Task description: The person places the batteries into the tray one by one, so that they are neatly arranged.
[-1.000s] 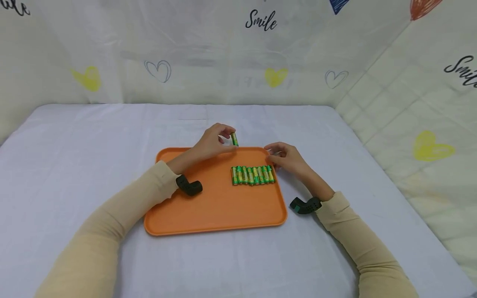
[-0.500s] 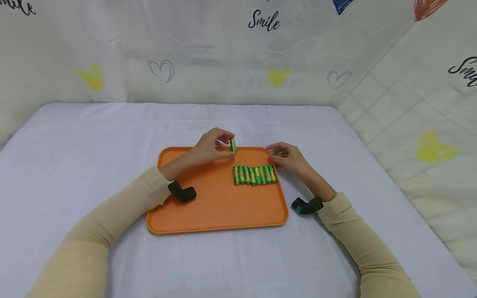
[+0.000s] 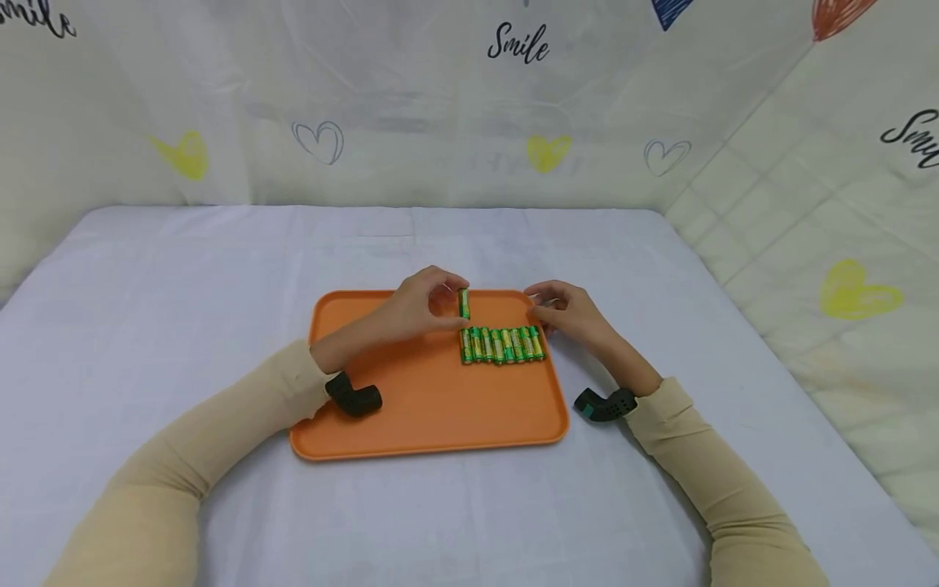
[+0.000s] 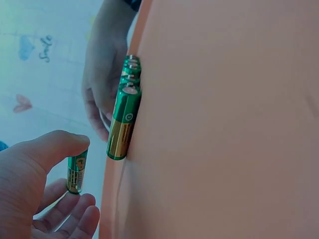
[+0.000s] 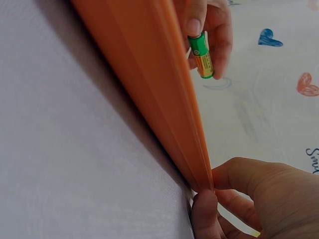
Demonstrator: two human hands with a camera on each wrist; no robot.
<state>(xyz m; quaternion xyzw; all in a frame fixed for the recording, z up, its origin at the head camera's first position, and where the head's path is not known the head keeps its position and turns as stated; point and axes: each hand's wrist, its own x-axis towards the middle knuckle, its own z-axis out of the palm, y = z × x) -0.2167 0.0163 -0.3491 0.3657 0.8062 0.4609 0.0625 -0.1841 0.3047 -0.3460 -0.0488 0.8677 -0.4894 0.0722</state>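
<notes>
My left hand [image 3: 414, 307] pinches one green and gold battery [image 3: 465, 303] by its ends, between thumb and fingertip, over the far part of the orange tray [image 3: 425, 416]. In the left wrist view that battery [image 4: 76, 172] spans the space between thumb and finger. Just nearer than it, a row of several like batteries [image 3: 503, 346] lies side by side on the tray, reaching to its right edge. My right hand [image 3: 575, 314] is at the tray's far right corner; the right wrist view shows its thumb and fingers pinching the rim [image 5: 199, 149].
A white cloth [image 3: 469, 522] covers the table under the tray. A pale printed sheet [image 3: 411, 98] with hearts and lettering hangs behind and at the right. Each wrist carries a dark camera mount, the left one [image 3: 354, 397] above the tray and the right one [image 3: 605, 405] beside it.
My left hand has come nearer and lower with the battery, from beyond the tray's far rim to just behind the row. The right hand has stayed at the corner.
</notes>
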